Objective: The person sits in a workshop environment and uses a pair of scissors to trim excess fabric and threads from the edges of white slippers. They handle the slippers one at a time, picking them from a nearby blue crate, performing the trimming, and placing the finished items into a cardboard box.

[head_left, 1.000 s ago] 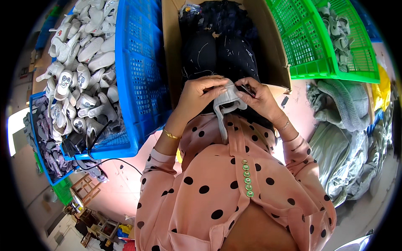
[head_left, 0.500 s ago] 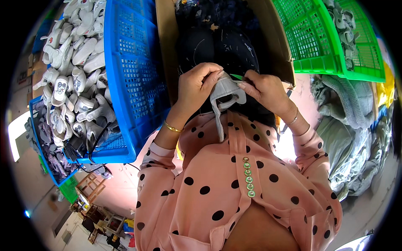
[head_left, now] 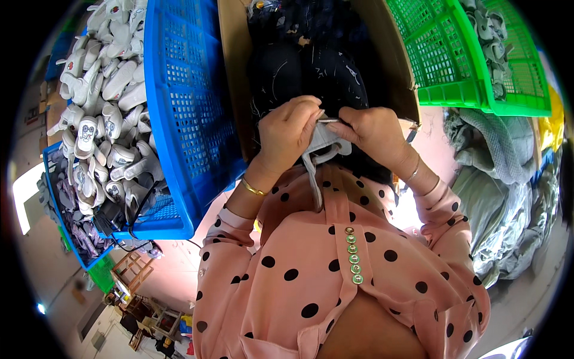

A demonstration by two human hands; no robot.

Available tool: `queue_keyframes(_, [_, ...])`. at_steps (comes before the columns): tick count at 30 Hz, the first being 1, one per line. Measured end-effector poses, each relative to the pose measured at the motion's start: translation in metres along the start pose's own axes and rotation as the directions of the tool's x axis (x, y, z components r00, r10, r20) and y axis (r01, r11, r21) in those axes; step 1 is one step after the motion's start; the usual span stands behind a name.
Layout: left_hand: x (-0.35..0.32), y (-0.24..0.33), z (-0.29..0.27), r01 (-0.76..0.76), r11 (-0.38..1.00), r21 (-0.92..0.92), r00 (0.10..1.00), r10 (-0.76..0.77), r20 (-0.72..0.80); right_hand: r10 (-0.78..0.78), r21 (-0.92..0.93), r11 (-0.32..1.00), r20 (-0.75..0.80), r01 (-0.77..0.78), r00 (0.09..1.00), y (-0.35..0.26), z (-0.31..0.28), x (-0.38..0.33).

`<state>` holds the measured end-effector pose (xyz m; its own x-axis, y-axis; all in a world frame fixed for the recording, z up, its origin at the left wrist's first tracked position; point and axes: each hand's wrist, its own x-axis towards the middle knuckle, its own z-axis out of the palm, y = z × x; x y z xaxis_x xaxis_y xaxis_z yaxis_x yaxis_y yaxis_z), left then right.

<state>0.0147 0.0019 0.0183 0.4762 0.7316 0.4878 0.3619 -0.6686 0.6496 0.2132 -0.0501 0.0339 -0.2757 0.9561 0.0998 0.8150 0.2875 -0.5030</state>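
Observation:
Over my lap I hold a small light-grey fabric shoe upper (head_left: 323, 139) with a strap. My left hand (head_left: 289, 130) is closed, pinching its far edge between thumb and fingertips. My right hand (head_left: 375, 135) is closed on the same edge from the other side, the thumb pressed on top. A narrow piece of the upper hangs down toward my pink dotted shirt. No green pointed tool shows now; whether it is inside my right hand is hidden.
A blue plastic crate (head_left: 190, 113) full of grey-white shoe uppers (head_left: 88, 130) stands at my left. Ahead, a cardboard box (head_left: 391, 45) holds dark scraps. Green crates (head_left: 445, 66) with grey pieces are at the right, above bundled grey-green cloth (head_left: 499, 209).
My hands have drawn a little closer together on the upper's edge, and the upper has tipped. The green pointed tool seen at my right fingertips is out of sight.

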Motion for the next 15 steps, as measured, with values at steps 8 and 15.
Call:
queue_keyframes(8, [-0.012, 0.008, 0.023, 0.278, 0.930, -0.239, 0.947, -0.307, -0.093, 0.184, 0.280, 0.947, -0.082, -0.155, 0.979, 0.012, 0.011, -0.002])
queue_keyframes(15, [-0.019, 0.006, 0.025, 0.529, 0.494, -0.690, 0.762, -0.635, 0.130, 0.063, 0.236, 0.968, 0.107, -0.087, 0.992, 0.009, -0.006, 0.003])
